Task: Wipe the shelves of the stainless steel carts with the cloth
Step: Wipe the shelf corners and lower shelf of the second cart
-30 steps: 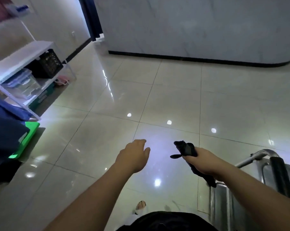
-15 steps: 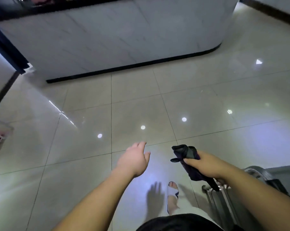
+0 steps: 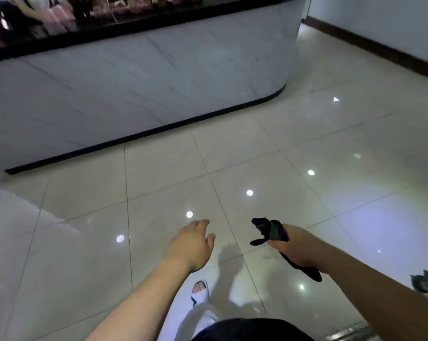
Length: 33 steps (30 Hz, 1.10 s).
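Note:
A dark cloth [image 3: 269, 230] is bunched in my right hand [image 3: 297, 249], one end sticking out ahead of the fist and a tail hanging below the wrist. My left hand [image 3: 192, 244] hovers over the floor tiles with loose fingers and holds nothing. Only a sliver of shiny metal [image 3: 350, 332] shows at the bottom right edge; I cannot tell whether it belongs to a stainless steel cart. No cart shelf is in view.
A curved white marble counter [image 3: 146, 77] with a black base strip stands ahead, dark goods blurred on top. Glossy beige floor tiles [image 3: 306, 143] spread to the right toward a wall with a dark skirting [image 3: 380, 49]. My foot in a white sandal [image 3: 200, 291] is below.
The view has swung to the right: the white rack on the left and the cart handle at the right have left the frame. Both hands keep their pose, the cloth still gripped.

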{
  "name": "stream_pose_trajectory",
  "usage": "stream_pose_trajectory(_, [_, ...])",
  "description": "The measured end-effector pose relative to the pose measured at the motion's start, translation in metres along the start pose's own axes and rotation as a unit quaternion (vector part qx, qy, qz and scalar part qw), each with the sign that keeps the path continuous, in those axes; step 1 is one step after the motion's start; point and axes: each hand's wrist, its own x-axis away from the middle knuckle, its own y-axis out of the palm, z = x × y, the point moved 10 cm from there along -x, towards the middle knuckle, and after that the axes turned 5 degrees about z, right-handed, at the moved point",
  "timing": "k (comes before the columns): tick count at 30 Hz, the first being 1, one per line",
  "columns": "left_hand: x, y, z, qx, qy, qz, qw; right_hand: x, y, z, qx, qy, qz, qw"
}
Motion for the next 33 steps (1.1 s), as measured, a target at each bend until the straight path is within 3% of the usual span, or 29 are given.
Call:
stream_pose_trajectory(7, [-0.188,-0.033,0.057,-0.039,0.104,-0.043,0.993,-0.101,-0.080,0.007,-0.005,0.054,0.054,0.997])
stream_pose_trajectory(14, [-0.322,-0.043,0.187,-0.108,0.254,-0.108,0.955,-0.130,-0.164,0.048,-0.069,0.175,0.167,0.968])
stream_pose_trajectory(21, [-0.377,0.003,0.355,-0.156,0.397,-0.169,0.889,-0.119,-0.238,0.153,-0.100,0.278,0.253,0.921])
stream_pose_trajectory(33, [-0.425,0.060,0.628,-0.187,0.498,-0.205,0.822,-0.070,-0.408,0.312,-0.193,0.361,0.334,0.849])
